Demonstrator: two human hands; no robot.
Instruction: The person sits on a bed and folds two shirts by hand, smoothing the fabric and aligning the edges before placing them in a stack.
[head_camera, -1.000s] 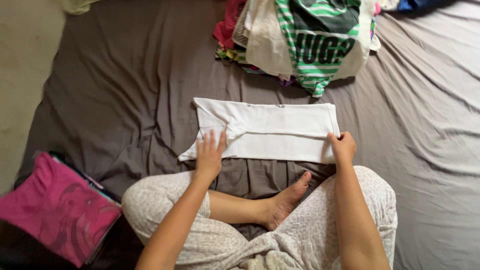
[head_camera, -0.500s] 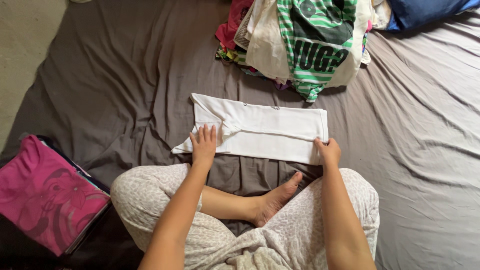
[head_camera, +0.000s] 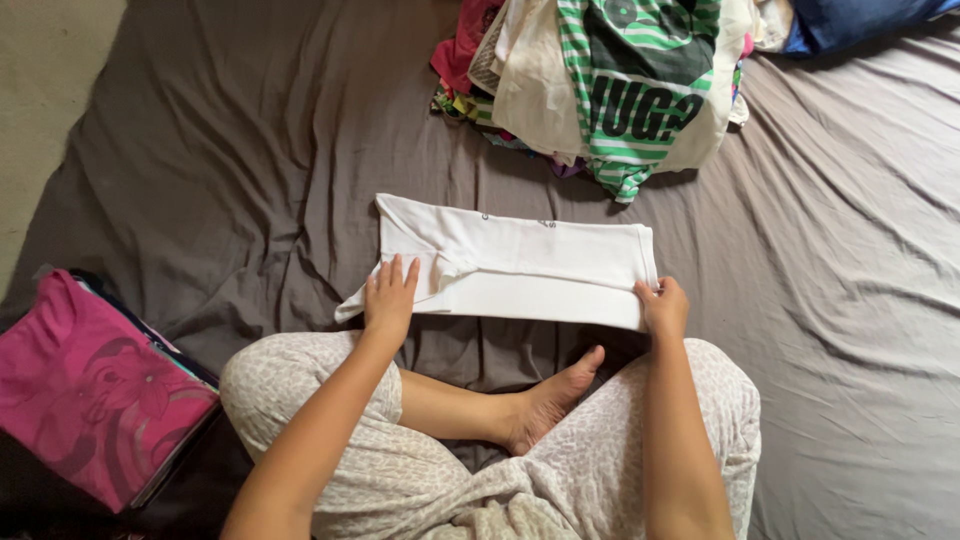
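A white garment (head_camera: 520, 265), folded into a long strip, lies on the grey bed sheet (head_camera: 250, 180) just in front of my crossed legs. My left hand (head_camera: 388, 298) grips its near left edge, fingers over the cloth. My right hand (head_camera: 663, 306) pinches the near right corner. The near edge is lifted slightly off the sheet between the two hands.
A pile of unfolded clothes (head_camera: 610, 85), topped by a green-and-white striped shirt, sits beyond the garment. A folded pink shirt (head_camera: 95, 385) tops a stack at my left. A blue pillow (head_camera: 850, 20) lies at the far right. A beige floor (head_camera: 45, 90) borders the bed at left.
Both hands have closed on the garment's near edge and raised it a little; the left hand shifted slightly left. The strip looks narrower than before.
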